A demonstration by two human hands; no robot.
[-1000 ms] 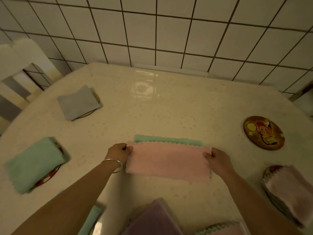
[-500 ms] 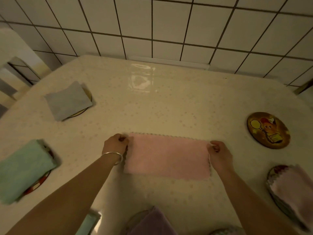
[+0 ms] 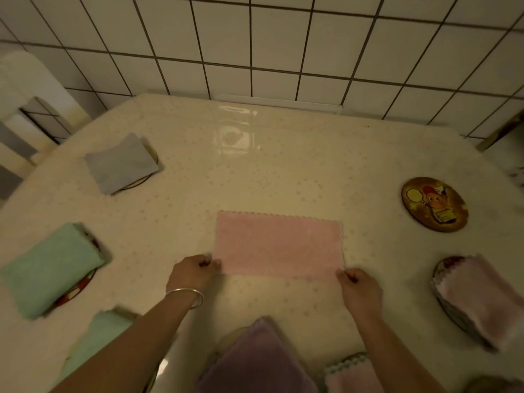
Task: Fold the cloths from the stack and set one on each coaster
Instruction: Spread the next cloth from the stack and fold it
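— Where was the pink cloth (image 3: 279, 246)?

— Flat on the bench (image 3: 255, 182), folded into a long strip. The left hand (image 3: 192, 275) pinched its near left corner, and the right hand (image 3: 358, 287) pinched its near right corner.

— What could go wrong?

— If one grip pulled harder, the fold could slide crooked. Farther off sat the bare coaster (image 3: 434, 204). A lumpy cloth might hang off it.

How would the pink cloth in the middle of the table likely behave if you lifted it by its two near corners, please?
The pink cloth lies flat and thin, folded in half, so it would probably sag and the layers might fall open. It looks fluffy, so likely light. The table is glossy, so a push may slide it, bunching. The left hand and right hand sit at its near corners.
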